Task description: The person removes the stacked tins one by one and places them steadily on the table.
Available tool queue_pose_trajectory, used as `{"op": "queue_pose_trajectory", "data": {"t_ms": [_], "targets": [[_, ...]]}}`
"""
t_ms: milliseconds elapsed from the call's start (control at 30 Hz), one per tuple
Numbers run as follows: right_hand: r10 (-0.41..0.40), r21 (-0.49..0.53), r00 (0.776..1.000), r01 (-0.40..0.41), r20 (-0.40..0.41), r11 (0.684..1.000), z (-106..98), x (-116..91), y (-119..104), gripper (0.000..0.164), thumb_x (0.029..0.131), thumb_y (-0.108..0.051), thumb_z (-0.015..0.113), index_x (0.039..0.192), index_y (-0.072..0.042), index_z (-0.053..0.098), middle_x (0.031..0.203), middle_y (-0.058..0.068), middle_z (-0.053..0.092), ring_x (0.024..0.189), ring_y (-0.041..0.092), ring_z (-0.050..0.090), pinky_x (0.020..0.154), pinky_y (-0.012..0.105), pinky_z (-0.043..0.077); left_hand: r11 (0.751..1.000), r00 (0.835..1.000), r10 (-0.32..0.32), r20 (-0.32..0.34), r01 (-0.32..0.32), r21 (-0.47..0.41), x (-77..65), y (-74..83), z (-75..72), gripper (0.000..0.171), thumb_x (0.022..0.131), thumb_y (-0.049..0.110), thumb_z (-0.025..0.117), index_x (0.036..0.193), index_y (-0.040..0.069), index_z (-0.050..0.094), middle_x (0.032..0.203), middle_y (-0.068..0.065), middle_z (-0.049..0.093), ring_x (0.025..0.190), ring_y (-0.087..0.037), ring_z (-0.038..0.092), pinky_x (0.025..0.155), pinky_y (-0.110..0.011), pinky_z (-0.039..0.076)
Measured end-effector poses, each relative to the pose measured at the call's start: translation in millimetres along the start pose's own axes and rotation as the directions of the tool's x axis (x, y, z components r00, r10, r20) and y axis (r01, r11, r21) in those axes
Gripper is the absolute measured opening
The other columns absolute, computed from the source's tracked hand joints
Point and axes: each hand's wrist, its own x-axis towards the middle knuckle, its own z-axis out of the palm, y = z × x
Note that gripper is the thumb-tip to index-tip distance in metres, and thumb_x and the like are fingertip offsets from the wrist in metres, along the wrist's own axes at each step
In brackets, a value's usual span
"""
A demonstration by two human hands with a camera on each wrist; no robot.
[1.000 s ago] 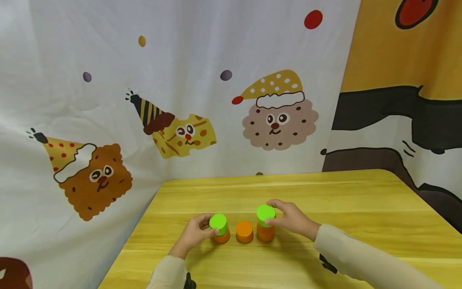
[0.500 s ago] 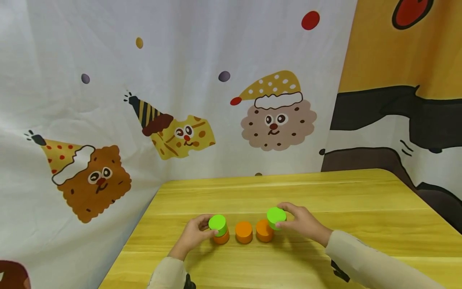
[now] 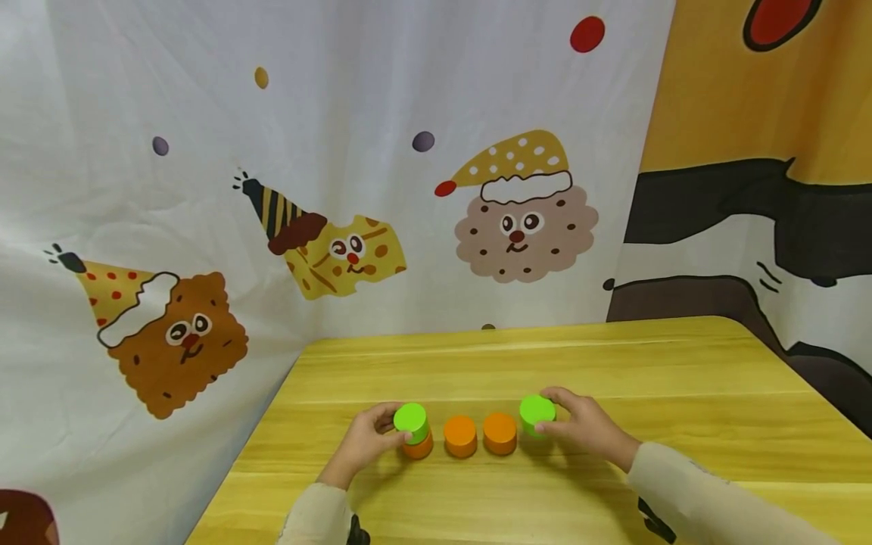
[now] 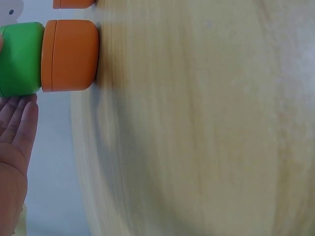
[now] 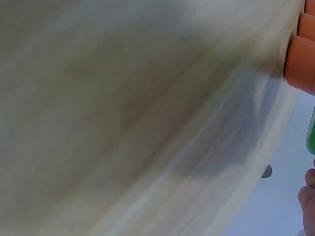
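- The left hand (image 3: 368, 444) pinches a smooth, bright green short cylinder (image 3: 411, 421) between thumb and fingers
- The right hand (image 3: 587, 424) grasps a second smooth, bright green short cylinder (image 3: 536, 411) the same way, fingertips behind and thumb in front; in its own wrist view only bits of hand and green show at the edge
- A yellowish tabletop (image 3: 586, 359) with wood grain and rounded far corners carries the work
- Behind it hangs a white fabric backdrop (image 3: 368, 98) printed with a brown square biscuit, a yellow cheese and a pinkish round cookie, all in party hats; its right part is ochre, black and brown
- Pale beige sleeves (image 3: 702, 484) cover both forearms
- The left green cylinder sits on a smooth orange short cylinder (image 3: 418, 449), touching it
- The middle orange cylinder (image 3: 460, 437) and the right orange cylinder (image 3: 500, 434) stand beside it in a row, between the hands
- The right green cylinder is held above the tabletop, just beyond the row's right end
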Motion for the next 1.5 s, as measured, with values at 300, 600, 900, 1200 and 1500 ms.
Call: {"op": "queue_pose_trajectory", "data": {"t_ms": [300,600,900,1200,1500], "targets": [[0.076,0.048,0.997,-0.076,0.012,0.996,8.8,0.1,10.9,0.066,0.077,-0.035,0.074,0.127,0.002,0.051,0.127,0.019,0.055,0.121,0.039,0.047,0.098,0.056,0.039,1.000,1.000,0.013,0.001,-0.013,0.002,1.0,-2.3,0.4,0.059,0.079,0.025,0.075,0.127,0.000,0.053,0.123,-0.017,0.057,0.112,-0.030,0.056,0.092,-0.033,0.050],[0.089,0.030,0.996,-0.089,0.015,0.996,13.0,-1.8,12.1,0.066,0.076,-0.035,0.074,0.126,0.003,0.051,0.125,0.019,0.056,0.119,0.039,0.048,0.097,0.055,0.041,1.000,1.000,-0.006,-0.003,0.006,0.011,0.8,-1.3,1.4,0.061,0.078,0.030,0.075,0.128,0.003,0.053,0.125,-0.015,0.056,0.114,-0.031,0.055,0.093,-0.034,0.049],[0.117,0.054,0.993,-0.118,0.018,0.992,18.9,-0.4,15.8,0.069,0.076,-0.032,0.075,0.127,0.005,0.049,0.126,0.022,0.054,0.119,0.039,0.049,0.097,0.051,0.043,1.000,1.000,-0.002,-0.002,0.002,0.008,1.2,-0.2,0.4,0.061,0.078,0.028,0.075,0.128,0.002,0.052,0.126,-0.016,0.056,0.114,-0.031,0.055,0.093,-0.033,0.050],[0.127,0.048,0.992,-0.127,0.015,0.991,21.3,-0.8,17.1,0.070,0.076,-0.032,0.076,0.128,0.005,0.049,0.127,0.022,0.054,0.118,0.039,0.049,0.096,0.052,0.043,1.000,1.000,0.001,-0.014,-0.001,-0.013,-0.1,0.0,1.2,0.058,0.079,0.022,0.075,0.128,0.000,0.052,0.122,-0.016,0.058,0.113,-0.030,0.056,0.093,-0.035,0.049],[0.124,0.045,0.992,-0.125,0.014,0.991,22.7,0.4,23.1,0.068,0.075,-0.034,0.076,0.125,0.005,0.051,0.123,0.019,0.057,0.115,0.035,0.053,0.094,0.049,0.045,0.999,1.000,0.004,-0.002,-0.004,-0.031,-9.4,24.5,-0.3,0.054,0.081,0.011,0.072,0.127,-0.007,0.050,0.119,-0.022,0.057,0.113,-0.037,0.054,0.095,-0.041,0.048]]}}
